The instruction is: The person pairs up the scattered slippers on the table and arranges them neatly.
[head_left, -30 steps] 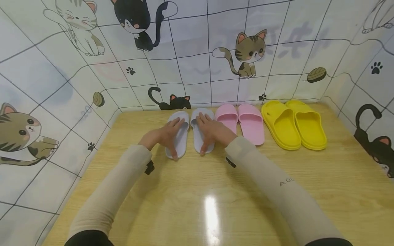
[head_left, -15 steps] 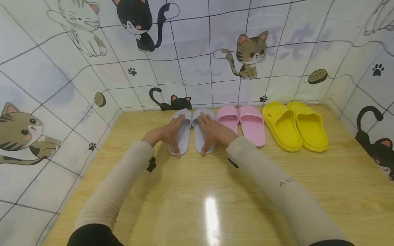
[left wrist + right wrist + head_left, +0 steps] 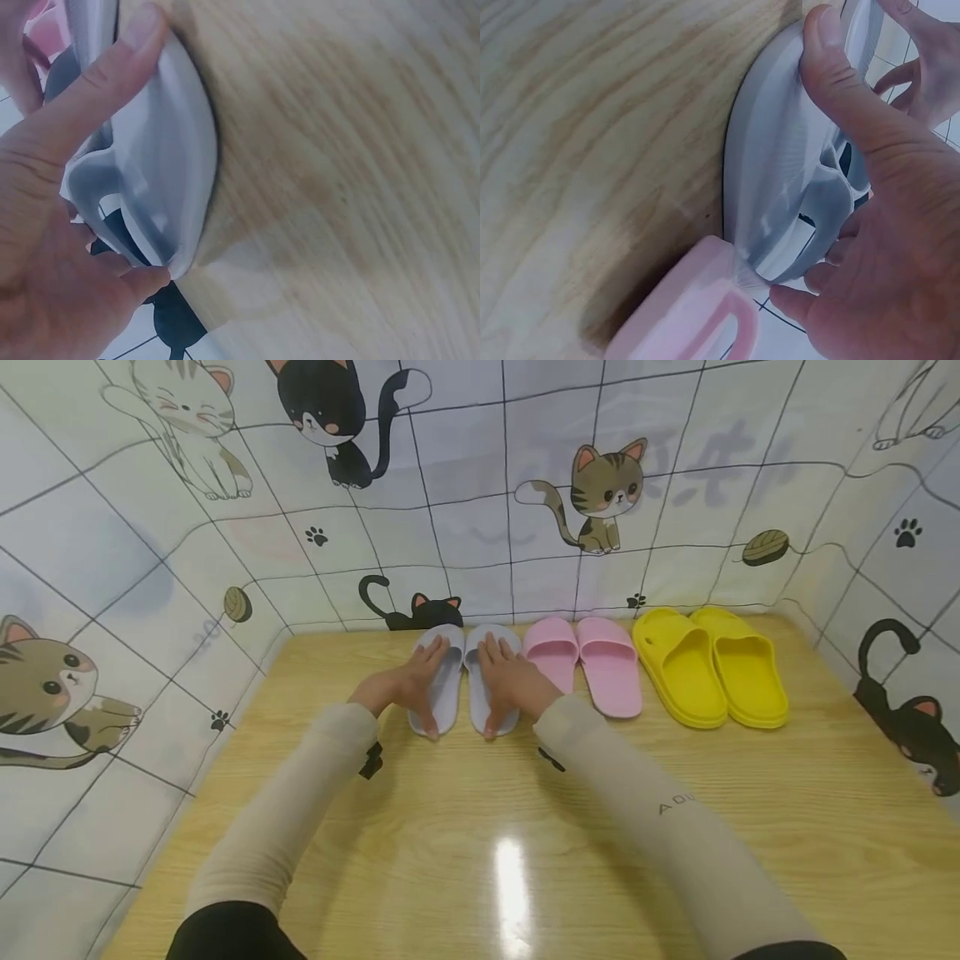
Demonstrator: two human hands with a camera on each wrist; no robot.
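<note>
Two white slippers stand side by side at the back of the wooden surface, toes toward the wall. On the left slipper (image 3: 448,695) rests my left hand (image 3: 411,683), its spread fingers over the strap and the thumb on the heel end. My right hand (image 3: 512,683) lies over the right slipper (image 3: 477,695) in a mirrored way, fingers on the strap, thumb near the heel. In the left wrist view the thumb lies across the slipper (image 3: 169,142) and the fingertips touch its toe end. The right wrist view shows fairly straight fingers beside the strap of the slipper (image 3: 769,142).
Right of the white pair stand pink slippers (image 3: 611,681), close against the right white slipper. Farther right are yellow slippers (image 3: 686,677). A wall covering with cat drawings (image 3: 609,485) rises behind and at both sides. The wooden surface (image 3: 420,843) stretches toward me.
My left hand has shifted the left slipper slightly right and toward the wall, narrowing the gap to its mate. My right hand has stayed nearly in place on the right slipper.
</note>
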